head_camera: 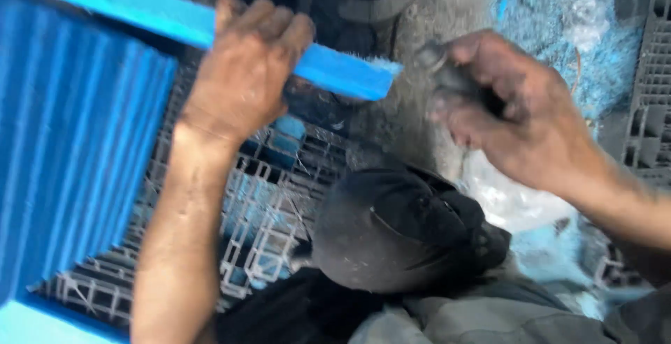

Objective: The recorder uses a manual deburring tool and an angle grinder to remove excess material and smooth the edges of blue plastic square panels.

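Nearest to you, at the bottom of the view, lay your dark trouser leg point(447, 316), and just above it a rounded black cap point(398, 229) sat on your knee. Take that cap as the landmark.

To the left of the cap, your left forearm ran upward over a grey plastic crate point(265, 218) with an open grid, through which blue showed. Farther left of the cap, a large blue pleated filter panel point(70, 148) filled the side of the view, tilted, its folds running up and down.

Above and left of the cap, your left hand point(241, 71) was clamped over the filter's blue frame edge point(335, 71), fingers curled across the top of the bar. The bar stuck out to the right past your hand, with frayed fibres at its end.

Above and right of the cap, your right hand point(503, 106) was closed around a small dark object point(447, 71); it was too blurred to tell what it was. The two hands were apart, the bar's end between them.

Beyond the cap, farthest off, lay blue fluff point(559, 30) on the floor, and another grey crate point(650, 78) stood at the right edge.
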